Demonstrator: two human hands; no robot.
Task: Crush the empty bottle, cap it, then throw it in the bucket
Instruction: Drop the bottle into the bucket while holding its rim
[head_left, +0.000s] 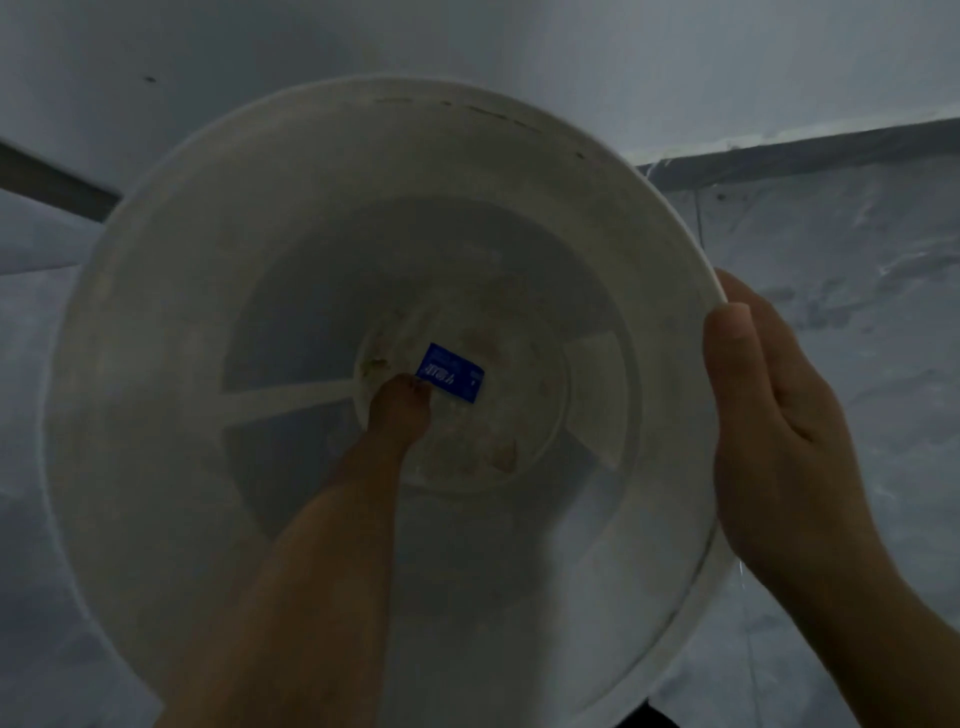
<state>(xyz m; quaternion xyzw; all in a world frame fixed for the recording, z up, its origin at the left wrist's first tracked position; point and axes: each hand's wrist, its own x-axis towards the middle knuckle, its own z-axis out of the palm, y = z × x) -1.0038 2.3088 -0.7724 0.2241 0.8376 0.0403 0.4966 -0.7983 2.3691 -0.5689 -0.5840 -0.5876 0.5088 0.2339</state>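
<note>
I look straight down into a large white bucket (171, 291) with a stained bottom. At the bottom lies the bottle (451, 372). Only its blue label shows clearly, and the clear body is hard to make out in the dim light. My left arm reaches deep inside, and my left hand (400, 408) has its fingers closed on the label's near end. My right hand (769, 415) grips the bucket's right rim, thumb over the edge and palm against the outer wall. No cap can be made out.
The bucket stands on a pale marbled floor (857, 291). A dark skirting strip (810, 156) runs along the white wall (519, 41) behind it, in a corner. The light is dim.
</note>
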